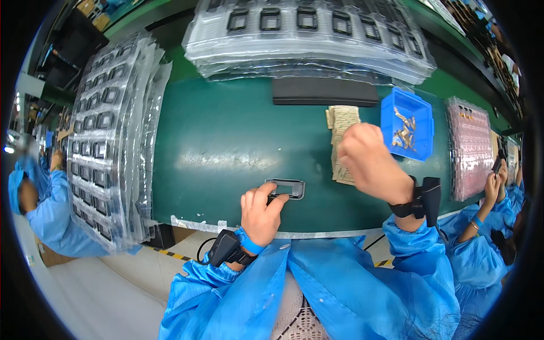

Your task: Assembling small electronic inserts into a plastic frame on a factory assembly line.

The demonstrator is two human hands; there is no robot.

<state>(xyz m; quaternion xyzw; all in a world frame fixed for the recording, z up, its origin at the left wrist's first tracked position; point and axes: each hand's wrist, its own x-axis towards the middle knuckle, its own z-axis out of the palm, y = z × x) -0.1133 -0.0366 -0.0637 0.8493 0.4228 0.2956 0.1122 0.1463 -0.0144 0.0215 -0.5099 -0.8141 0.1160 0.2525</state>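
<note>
Dark green table [226, 130]. Far edge: wide stack of clear plastic trays [255, 58] carrying black square frames. Left side: another stack of clear plastic trays [148, 119], same kind of frames in rows. Right side: upright-looking pink stack wrapped in clear plastic [471, 147]. Flat black rectangular box [324, 92] just in front of the far trays. Blue rectangular plastic bin [432, 133] near its right end, small gold-brown pieces [404, 133] inside. Beige paper-like strips [343, 116] in a column left of the bin. Right hand [362, 150] over the strips, blurred, fingers curled; can't tell if they grip anything. Left hand [262, 212] at the near edge, thumb and index finger clamped on a dark rectangular frame with rounded corners [290, 186]. That frame lies flat on the table, well apart from the bin.
</note>
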